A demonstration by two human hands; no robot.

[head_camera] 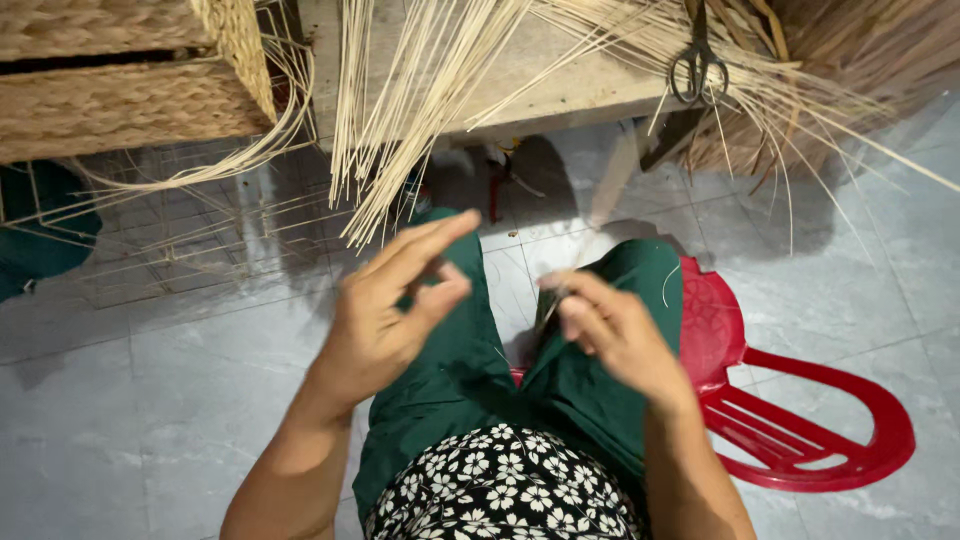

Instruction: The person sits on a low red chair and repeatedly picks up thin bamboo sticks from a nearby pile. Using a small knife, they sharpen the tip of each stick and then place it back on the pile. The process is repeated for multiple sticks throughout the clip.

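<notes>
My left hand [395, 305] is raised over my left knee, fingers stretched forward and apart, thumb close to the index finger, with nothing clearly in it. My right hand [610, 330] hovers over my right knee, its fingertips pinched together on a thin pale reed strand [597, 225] that rises toward the bench. I sit in green trousers [470, 370] and a flowered top. A bundle of pale reed strips [400, 120] hangs off a wooden bench [570, 85] just beyond my hands.
A woven basket [120, 90] sits at the upper left, above a wire frame [180, 240] on the grey tiled floor. Scissors [698, 65] lie on the bench among the strips. A red plastic chair [800, 420] is under me at the right.
</notes>
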